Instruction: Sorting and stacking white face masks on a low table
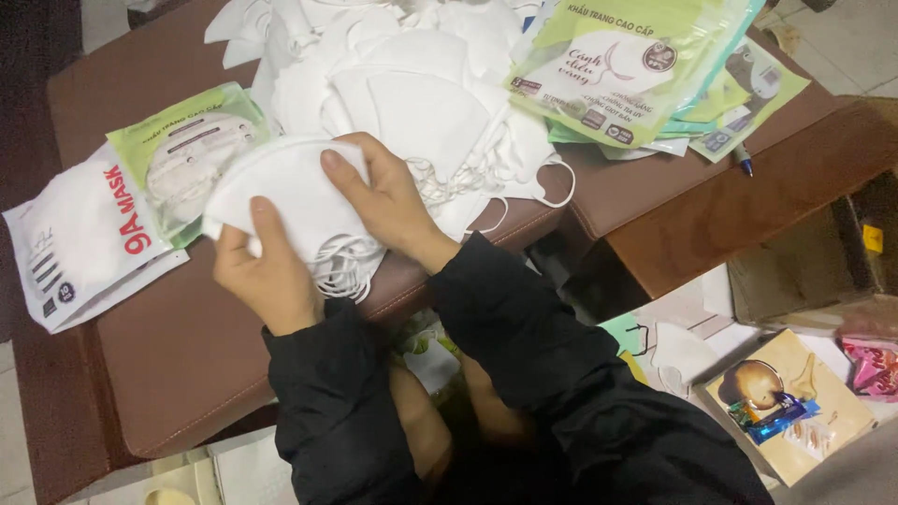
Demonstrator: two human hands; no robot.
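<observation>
Head view, brown padded bench [178, 365], white masks [421, 84], littered floor [711, 318]

1. A brown padded bench [178, 365] carries everything.
2. On it lie a heap of white masks [421, 84], packed mask bags [103, 224] at left, green empty bags [636, 65] and a pen [744, 161] at right.

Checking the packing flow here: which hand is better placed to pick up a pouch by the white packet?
Probably the left hand: it holds the folded mask stack right beside the green-edged pouch. The right hand lies farther away, toward the loose mask pile.
</observation>
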